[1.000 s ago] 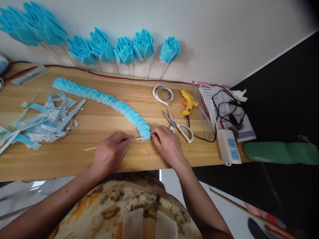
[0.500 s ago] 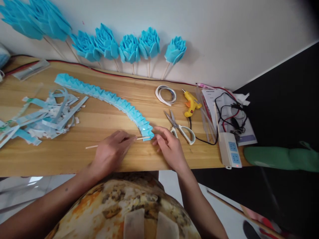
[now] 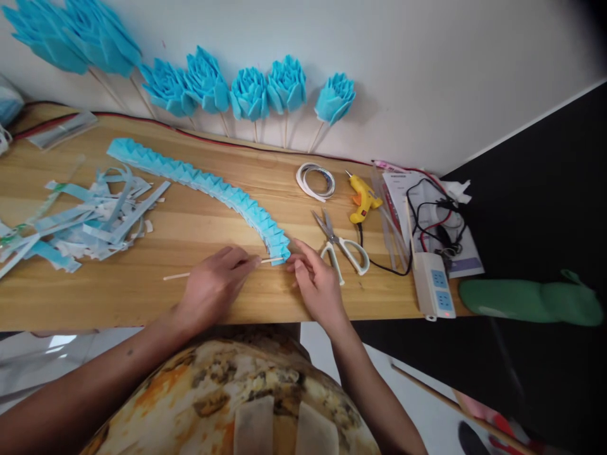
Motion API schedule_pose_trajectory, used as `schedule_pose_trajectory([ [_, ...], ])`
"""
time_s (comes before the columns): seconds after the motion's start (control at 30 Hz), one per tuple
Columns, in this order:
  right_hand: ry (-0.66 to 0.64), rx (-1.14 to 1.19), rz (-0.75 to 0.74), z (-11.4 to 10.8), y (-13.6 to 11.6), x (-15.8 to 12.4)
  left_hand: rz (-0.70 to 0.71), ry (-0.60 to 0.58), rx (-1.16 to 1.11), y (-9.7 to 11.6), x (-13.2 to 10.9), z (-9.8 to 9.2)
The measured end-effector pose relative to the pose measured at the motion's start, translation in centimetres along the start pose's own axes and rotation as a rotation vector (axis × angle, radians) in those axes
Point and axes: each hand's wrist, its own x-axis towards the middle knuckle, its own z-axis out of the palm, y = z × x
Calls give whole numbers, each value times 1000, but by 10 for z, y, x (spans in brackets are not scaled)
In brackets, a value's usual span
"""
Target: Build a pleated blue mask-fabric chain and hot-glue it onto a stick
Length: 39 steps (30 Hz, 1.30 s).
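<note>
Evidently, the long pale-blue strip of pleated, pointed folds [image 3: 208, 181] curves across the middle of the wooden surface [image 3: 142, 297], from far left down to its near-right end between the two hands. A thin, pale wooden stick [image 3: 176, 276] lies across that end. It could roll or slip askew there if the left grip loosened, I judge, and the folds could crease or pull out of line if pressed hard. The left hand [image 3: 215, 284] is closed on the stick, pinching it toward its right end. The right hand [image 3: 317, 281] is loosely open, fingers part-curled beside the strip's end; whether they touch it I cannot tell. Just right of that hand lie steel scissors with white handles [image 3: 336, 239], blades parted; a careless knuckle could knock them. Farther right sits a yellow glue gun [image 3: 363, 197], whose black cord might snag a sleeve or wrist.
</note>
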Motion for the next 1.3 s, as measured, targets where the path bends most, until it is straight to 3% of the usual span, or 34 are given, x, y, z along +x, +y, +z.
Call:
schedule_pose_trajectory([
  [0.1,26,-4,-25,-3,2,-1,-23,-32,2,-1,0,-1],
  [0.27,219,-109,-81,-15,3,-11,5,-73,5,-4,1,-6],
  [0.5,183,-144,-156,-9,1,-22,24,-49,-69,-9,-3,-8],
  [0.73,126,-165,-292,-7,-9,-10,27,-27,-130,-20,-30,-22],
  [0.87,41,-240,-402,-18,-30,24,117,76,-86,-24,-40,-21],
  [1.0,-101,-345,-491,-13,-53,86,147,97,-47,-23,-39,-20],
  [1.17,-297,-540,-479,32,-70,170,114,92,-84,-21,-38,-20],
  [1.3,-420,-572,-512,74,-77,211,105,98,-146,-21,-39,-19],
])
